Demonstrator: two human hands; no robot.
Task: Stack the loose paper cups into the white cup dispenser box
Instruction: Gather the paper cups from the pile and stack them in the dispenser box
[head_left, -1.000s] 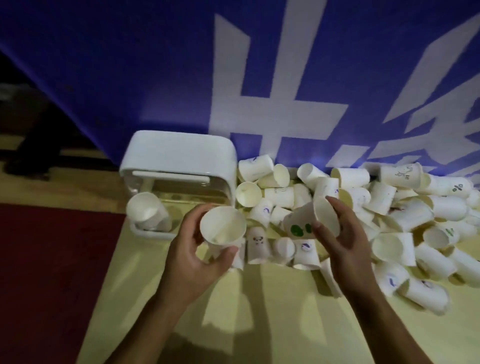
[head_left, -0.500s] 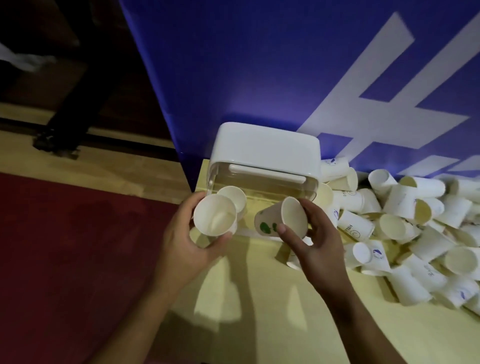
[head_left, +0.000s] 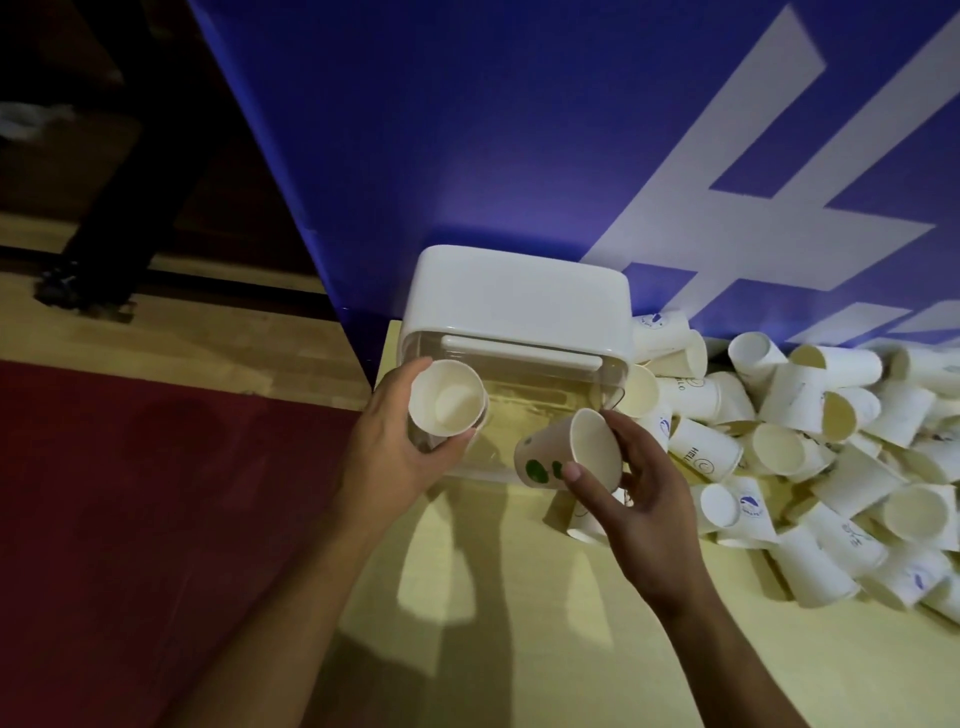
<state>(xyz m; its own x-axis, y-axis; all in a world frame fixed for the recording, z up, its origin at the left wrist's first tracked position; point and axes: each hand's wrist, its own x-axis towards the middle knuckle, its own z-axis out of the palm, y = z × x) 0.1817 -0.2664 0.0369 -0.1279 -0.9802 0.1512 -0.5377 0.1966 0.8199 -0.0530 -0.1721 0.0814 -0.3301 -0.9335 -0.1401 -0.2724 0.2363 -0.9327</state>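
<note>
The white cup dispenser box stands against the blue banner, its clear front open toward me. My left hand grips a plain white paper cup, mouth toward me, at the box's left front over another cup partly hidden behind it. My right hand holds a cup with green dots, tilted on its side in front of the box's right half. A pile of loose paper cups lies to the right on the yellow table.
The blue banner with white lettering rises right behind the box and cups. To the left of the table lie a red carpet and a wooden floor strip. Dark legs of a person stand at far left.
The view swung left, bringing the box to the centre. Both hands carried their cups up to the box front; the left cup now sits over the cup at the box's left.
</note>
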